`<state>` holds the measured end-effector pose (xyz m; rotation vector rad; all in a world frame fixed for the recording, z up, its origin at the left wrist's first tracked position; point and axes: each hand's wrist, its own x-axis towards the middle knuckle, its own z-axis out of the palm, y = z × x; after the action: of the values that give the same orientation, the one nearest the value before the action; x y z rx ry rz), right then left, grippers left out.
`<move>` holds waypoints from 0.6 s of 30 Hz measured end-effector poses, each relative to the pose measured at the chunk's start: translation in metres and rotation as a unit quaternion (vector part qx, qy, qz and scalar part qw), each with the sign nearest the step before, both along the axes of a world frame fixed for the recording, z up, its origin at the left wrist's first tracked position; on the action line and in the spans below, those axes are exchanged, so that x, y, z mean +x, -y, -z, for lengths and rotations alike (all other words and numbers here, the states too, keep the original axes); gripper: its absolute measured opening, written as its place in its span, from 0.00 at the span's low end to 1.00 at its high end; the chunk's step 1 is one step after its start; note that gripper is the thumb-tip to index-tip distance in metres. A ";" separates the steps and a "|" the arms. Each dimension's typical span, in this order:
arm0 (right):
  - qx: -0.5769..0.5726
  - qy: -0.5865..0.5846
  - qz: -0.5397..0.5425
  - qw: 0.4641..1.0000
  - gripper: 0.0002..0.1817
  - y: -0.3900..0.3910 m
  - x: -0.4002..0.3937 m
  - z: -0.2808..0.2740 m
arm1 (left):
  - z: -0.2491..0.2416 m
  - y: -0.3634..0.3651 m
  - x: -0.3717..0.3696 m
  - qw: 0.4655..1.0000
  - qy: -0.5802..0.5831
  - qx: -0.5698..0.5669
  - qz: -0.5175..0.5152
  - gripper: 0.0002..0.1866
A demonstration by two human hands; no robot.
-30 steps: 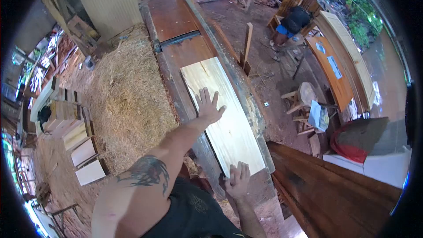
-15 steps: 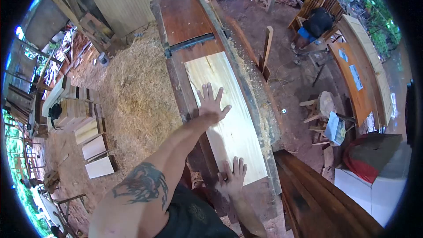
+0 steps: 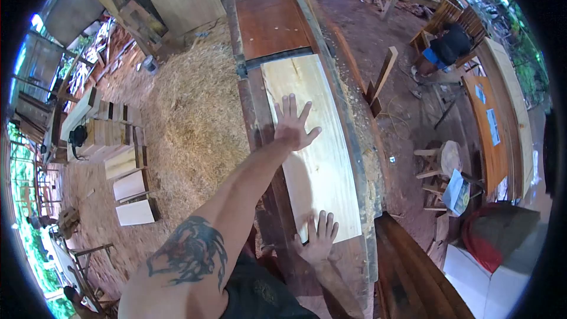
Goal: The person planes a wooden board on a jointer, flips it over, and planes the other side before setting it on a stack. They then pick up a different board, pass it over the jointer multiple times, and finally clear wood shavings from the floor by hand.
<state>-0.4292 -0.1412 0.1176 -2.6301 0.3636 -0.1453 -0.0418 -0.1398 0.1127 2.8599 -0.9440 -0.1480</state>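
Observation:
A pale wooden board (image 3: 322, 142) lies flat along a long, dark wooden machine bed (image 3: 277, 177). Its far end is right by a dark crosswise slot (image 3: 277, 57) in that bed. My left hand (image 3: 292, 124) rests palm down on the board's upper half, fingers spread. Close to the board's near end, my right hand (image 3: 319, 237) also lies with its fingers apart, the fingertips over the wood and the palm at the end edge. Neither hand grips anything. Beyond the slot runs a reddish-brown wooden surface (image 3: 269, 15).
Wood shavings (image 3: 189, 100) heap up left of the bed. Farther left are stacked timber pieces (image 3: 109, 133). Dark red planks (image 3: 413, 272) stand close on the right. A person (image 3: 446, 47) bends over at the back right, near a wooden stool (image 3: 450, 156) and a long orange-brown panel (image 3: 487, 133).
The board has slid forward along the bed, its far end now nearer the slot. Both hands have moved forward with it. The whole view has shifted slightly.

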 end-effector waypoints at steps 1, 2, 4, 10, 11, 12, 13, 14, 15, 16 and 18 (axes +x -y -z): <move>0.000 0.006 0.001 1.000 0.45 0.001 0.009 -0.001 | 0.001 0.000 0.007 1.000 0.002 -0.004 0.000 0.53; 0.000 0.013 0.003 1.000 0.45 0.002 0.017 -0.002 | 0.002 0.000 0.014 1.000 0.005 -0.008 -0.001 0.53; -0.013 0.026 0.004 1.000 0.44 0.003 0.031 0.000 | 0.005 0.003 0.028 1.000 0.013 -0.015 -0.001 0.52; -0.020 0.052 0.024 0.998 0.40 0.006 0.068 0.013 | 0.007 0.007 0.064 1.000 0.000 -0.010 -0.009 0.52; -0.021 0.054 0.030 0.998 0.39 0.004 0.072 0.013 | 0.003 0.007 0.065 1.000 -0.012 -0.002 -0.010 0.52; -0.022 0.050 0.030 0.998 0.39 0.005 0.077 0.014 | -0.002 0.008 0.069 1.000 -0.021 0.005 -0.012 0.52; -0.023 0.043 0.031 0.998 0.38 0.005 0.080 0.012 | -0.006 0.008 0.072 1.000 -0.023 0.013 -0.015 0.52; -0.026 0.035 0.033 0.999 0.38 0.005 0.080 0.010 | -0.009 0.008 0.073 0.999 -0.026 0.020 -0.017 0.52; -0.026 0.036 0.033 0.998 0.38 0.006 0.082 0.010 | -0.010 0.010 0.075 0.999 -0.027 0.026 -0.019 0.52; -0.026 0.038 0.033 0.998 0.38 0.007 0.085 0.010 | -0.010 0.011 0.077 0.999 -0.030 0.030 -0.020 0.52; -0.025 0.044 0.034 0.998 0.39 0.007 0.090 0.011 | -0.009 0.011 0.081 0.998 -0.034 0.039 -0.020 0.52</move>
<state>-0.3396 -0.1479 0.1069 -2.6504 0.4245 -0.2938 0.0396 -0.1512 0.1221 2.9219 -0.8864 -0.2818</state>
